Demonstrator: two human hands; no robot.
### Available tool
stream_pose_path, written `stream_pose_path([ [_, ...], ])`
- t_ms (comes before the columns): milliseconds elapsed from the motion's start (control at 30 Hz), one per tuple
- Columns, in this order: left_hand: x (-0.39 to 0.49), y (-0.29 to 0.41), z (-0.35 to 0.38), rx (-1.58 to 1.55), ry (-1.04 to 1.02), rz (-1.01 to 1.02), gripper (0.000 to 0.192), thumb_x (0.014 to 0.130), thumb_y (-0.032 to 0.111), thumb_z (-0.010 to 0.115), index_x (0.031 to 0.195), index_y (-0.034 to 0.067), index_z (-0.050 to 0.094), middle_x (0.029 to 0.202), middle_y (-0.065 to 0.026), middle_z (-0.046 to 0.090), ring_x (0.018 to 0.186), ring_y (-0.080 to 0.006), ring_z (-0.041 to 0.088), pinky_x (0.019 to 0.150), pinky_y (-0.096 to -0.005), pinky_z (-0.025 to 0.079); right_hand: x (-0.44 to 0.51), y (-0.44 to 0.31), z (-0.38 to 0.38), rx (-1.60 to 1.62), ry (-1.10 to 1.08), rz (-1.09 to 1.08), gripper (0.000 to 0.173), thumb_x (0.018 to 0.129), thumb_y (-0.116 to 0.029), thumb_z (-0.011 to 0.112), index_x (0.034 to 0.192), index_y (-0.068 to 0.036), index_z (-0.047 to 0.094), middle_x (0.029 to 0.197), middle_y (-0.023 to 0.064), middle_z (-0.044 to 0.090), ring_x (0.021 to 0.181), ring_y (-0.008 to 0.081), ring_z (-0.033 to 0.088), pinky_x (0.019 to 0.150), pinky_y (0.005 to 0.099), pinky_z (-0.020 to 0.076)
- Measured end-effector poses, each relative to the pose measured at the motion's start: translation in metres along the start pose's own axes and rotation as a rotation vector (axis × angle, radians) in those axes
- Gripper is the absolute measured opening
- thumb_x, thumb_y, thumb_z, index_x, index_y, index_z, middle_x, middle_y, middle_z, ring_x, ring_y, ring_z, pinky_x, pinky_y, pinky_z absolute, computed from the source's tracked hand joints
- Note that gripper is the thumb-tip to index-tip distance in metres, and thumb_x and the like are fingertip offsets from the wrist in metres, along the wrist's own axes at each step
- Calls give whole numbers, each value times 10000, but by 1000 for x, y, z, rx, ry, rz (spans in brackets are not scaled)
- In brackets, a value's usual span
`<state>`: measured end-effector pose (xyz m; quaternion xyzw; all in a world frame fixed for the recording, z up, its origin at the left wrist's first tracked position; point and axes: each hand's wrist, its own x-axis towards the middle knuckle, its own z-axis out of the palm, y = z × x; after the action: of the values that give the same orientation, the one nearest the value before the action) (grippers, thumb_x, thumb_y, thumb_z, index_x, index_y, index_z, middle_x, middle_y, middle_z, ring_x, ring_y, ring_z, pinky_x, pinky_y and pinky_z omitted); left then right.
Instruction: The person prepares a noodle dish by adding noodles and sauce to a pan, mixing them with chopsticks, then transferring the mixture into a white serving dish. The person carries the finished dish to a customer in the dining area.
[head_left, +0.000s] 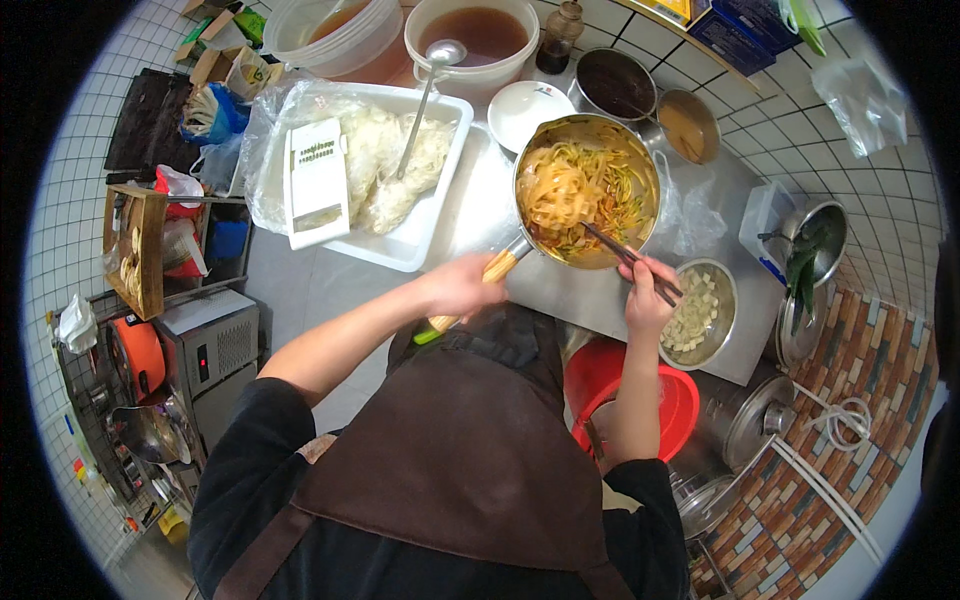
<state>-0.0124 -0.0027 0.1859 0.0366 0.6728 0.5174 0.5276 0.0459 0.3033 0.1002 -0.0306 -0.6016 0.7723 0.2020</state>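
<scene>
My left hand (466, 286) grips the wooden handle (501, 265) of a metal saucepan (651, 176) over the steel counter. Wide pale noodles (559, 189) lie in the pan's left part, among shredded green vegetable strips (622, 169) and reddish sauce. Between the fingers of my right hand (649, 292) is a pair of dark chopsticks (611, 244), with their tips in the food. A metal bowl of pale cubes (691, 311) in liquid stands just beyond my right hand.
A white tray (409, 259) holds bagged shreds, a white mandoline slicer (318, 184) and a ladle (420, 112). Behind are a white plate (529, 112), a tub of brown liquid (474, 34) and a pot of dark sauce (615, 82). A red bucket (679, 412) stands below the counter edge.
</scene>
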Motion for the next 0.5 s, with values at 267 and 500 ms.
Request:
stream_pose_path([
  [267,0,2,-2,-55,-25,14,184,913,106,650,895,74,469,598,11,483,456,-94,494,421,-272,434,6,-23,11,54,321,102,176,966,-6,592,1126,61,562,1073,258,677,902,313,728,677,313,646],
  [500,1,-5,1,-125,-54,8,188,913,103,650,889,78,465,584,17,474,444,-87,476,413,-267,418,47,-93,32,-335,190,-48,151,948,39,599,1087,91,622,1068,226,676,878,274,722,699,332,652],
])
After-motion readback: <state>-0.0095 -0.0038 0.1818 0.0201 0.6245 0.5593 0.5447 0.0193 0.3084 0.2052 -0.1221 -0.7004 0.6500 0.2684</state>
